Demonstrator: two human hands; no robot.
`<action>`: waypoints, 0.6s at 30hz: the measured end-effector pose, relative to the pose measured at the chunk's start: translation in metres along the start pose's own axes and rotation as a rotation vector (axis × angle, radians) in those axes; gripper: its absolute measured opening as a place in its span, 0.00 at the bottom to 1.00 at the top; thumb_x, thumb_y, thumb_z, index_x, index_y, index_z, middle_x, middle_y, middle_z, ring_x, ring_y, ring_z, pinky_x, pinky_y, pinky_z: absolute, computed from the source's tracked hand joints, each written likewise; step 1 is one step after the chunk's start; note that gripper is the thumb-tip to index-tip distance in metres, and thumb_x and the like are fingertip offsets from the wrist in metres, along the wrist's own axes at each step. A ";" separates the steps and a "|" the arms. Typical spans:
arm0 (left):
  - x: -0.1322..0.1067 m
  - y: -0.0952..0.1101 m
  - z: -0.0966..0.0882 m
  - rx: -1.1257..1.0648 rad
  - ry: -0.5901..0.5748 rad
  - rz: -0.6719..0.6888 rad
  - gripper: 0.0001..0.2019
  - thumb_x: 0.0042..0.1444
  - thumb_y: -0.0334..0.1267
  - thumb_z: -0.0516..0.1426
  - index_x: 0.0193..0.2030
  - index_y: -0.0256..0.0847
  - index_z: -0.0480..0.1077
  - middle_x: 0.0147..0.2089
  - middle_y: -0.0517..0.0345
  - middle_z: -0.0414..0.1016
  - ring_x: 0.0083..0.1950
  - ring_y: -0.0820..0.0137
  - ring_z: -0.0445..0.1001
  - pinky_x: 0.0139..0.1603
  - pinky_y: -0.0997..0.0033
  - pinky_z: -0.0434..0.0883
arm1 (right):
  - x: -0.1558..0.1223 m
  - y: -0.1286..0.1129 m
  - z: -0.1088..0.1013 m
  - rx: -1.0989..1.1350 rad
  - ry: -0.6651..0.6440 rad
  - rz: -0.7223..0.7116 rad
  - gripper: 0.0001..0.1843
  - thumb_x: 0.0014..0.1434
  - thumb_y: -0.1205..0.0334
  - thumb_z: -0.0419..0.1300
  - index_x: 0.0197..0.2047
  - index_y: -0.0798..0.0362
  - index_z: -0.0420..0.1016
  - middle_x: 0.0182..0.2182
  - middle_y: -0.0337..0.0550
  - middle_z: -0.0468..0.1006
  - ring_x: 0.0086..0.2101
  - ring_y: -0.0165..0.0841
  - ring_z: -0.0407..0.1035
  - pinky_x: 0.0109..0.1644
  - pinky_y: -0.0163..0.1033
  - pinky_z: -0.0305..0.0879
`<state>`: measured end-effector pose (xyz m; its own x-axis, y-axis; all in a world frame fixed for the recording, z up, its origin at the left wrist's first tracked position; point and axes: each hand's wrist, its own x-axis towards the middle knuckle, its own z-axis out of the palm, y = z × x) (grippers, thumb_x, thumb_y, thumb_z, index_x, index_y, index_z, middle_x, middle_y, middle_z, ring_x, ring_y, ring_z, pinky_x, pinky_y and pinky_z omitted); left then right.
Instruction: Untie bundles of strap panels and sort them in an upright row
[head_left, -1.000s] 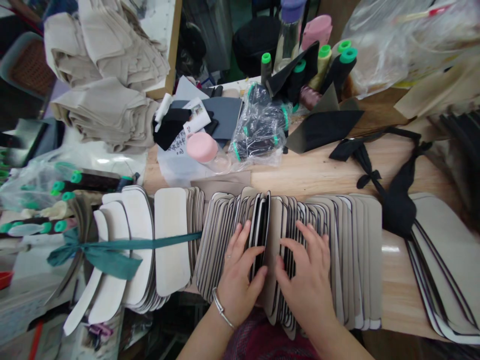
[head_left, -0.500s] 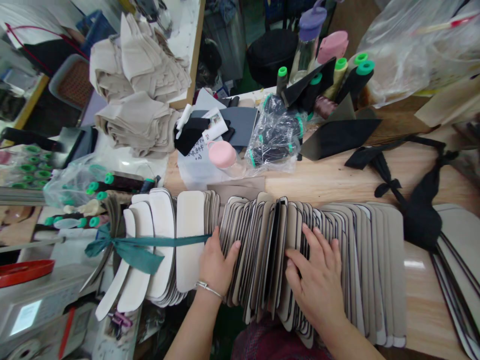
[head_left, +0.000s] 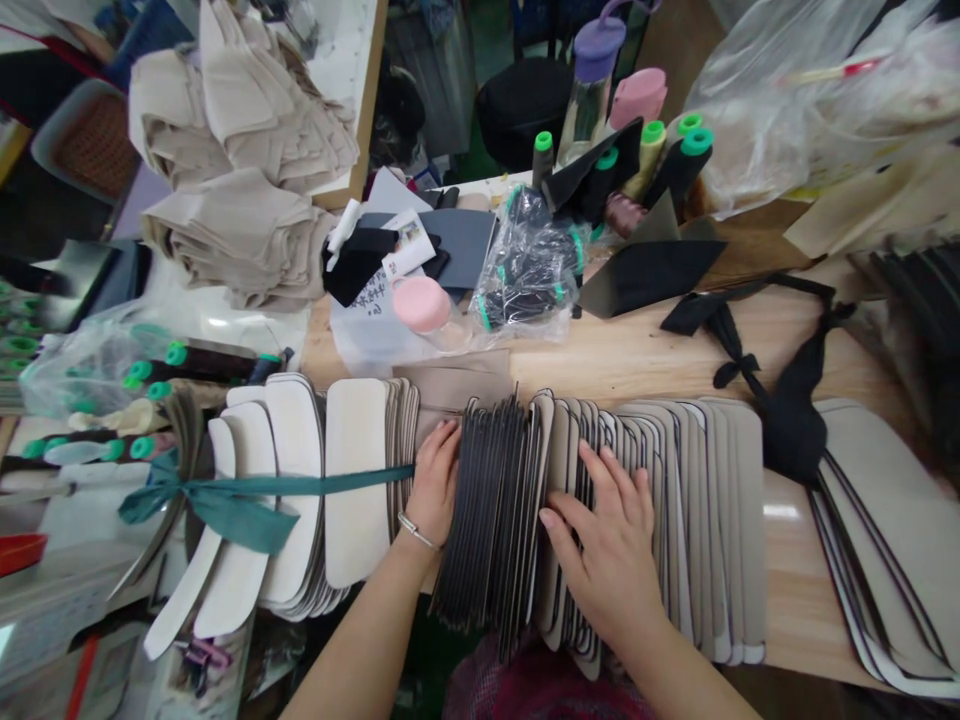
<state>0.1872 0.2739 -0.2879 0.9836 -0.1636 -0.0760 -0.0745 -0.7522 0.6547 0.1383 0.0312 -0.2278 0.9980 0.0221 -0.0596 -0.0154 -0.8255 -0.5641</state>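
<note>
A long row of thin, rounded beige panels [head_left: 705, 530] stands on edge across the table. Its left section shows dark edges [head_left: 491, 500], tilted over. My left hand [head_left: 435, 485], with a bracelet at the wrist, presses flat against the left end of this row; its fingers lie close together and part of them is hidden. Over the middle of the row rests my right hand [head_left: 611, 540], fingers spread on the panels' top edges. To the left, off-white panels [head_left: 360, 480] of several shapes are bound by a teal strip of cloth [head_left: 247, 515].
Behind the row are a pink-lidded jar [head_left: 421, 305], plastic-wrapped dark spools [head_left: 532, 265] and several thread cones [head_left: 679, 165]. Folded beige pieces [head_left: 240, 230] are piled at back left. At right, a knotted black cloth strip [head_left: 795, 420] lies against more panels [head_left: 892, 500].
The panels between my hands have tipped over, so dark edges show where beige faces were. My left hand has its thumb out of sight now. The whole view has shifted slightly.
</note>
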 end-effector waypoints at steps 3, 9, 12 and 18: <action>0.007 -0.022 0.018 0.057 0.025 0.048 0.21 0.65 0.35 0.46 0.64 0.43 0.63 0.69 0.48 0.58 0.72 0.59 0.52 0.71 0.46 0.54 | 0.001 0.000 0.000 0.009 -0.006 0.003 0.11 0.63 0.53 0.56 0.42 0.44 0.78 0.69 0.41 0.54 0.68 0.48 0.45 0.70 0.65 0.36; 0.005 -0.035 0.031 0.143 0.064 0.081 0.21 0.66 0.33 0.45 0.64 0.46 0.62 0.69 0.50 0.60 0.71 0.60 0.55 0.69 0.49 0.56 | 0.003 -0.002 0.001 0.035 0.007 0.085 0.10 0.60 0.54 0.57 0.38 0.47 0.78 0.68 0.42 0.55 0.68 0.48 0.44 0.70 0.65 0.34; 0.007 -0.033 0.030 0.172 0.063 0.082 0.21 0.67 0.33 0.45 0.64 0.46 0.62 0.69 0.52 0.59 0.71 0.59 0.56 0.69 0.50 0.57 | 0.005 -0.002 0.002 0.059 0.008 0.117 0.10 0.62 0.55 0.56 0.37 0.47 0.77 0.68 0.41 0.55 0.68 0.47 0.44 0.71 0.64 0.33; 0.009 -0.028 0.032 0.210 0.043 0.060 0.21 0.67 0.33 0.45 0.65 0.43 0.60 0.69 0.50 0.59 0.70 0.56 0.56 0.69 0.50 0.57 | 0.006 0.006 0.002 0.114 -0.010 0.112 0.13 0.65 0.57 0.52 0.37 0.47 0.77 0.69 0.40 0.55 0.68 0.44 0.43 0.71 0.64 0.32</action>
<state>0.1927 0.2733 -0.3306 0.9820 -0.1885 -0.0066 -0.1616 -0.8589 0.4860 0.1444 0.0275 -0.2331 0.9890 -0.0603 -0.1348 -0.1337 -0.7535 -0.6437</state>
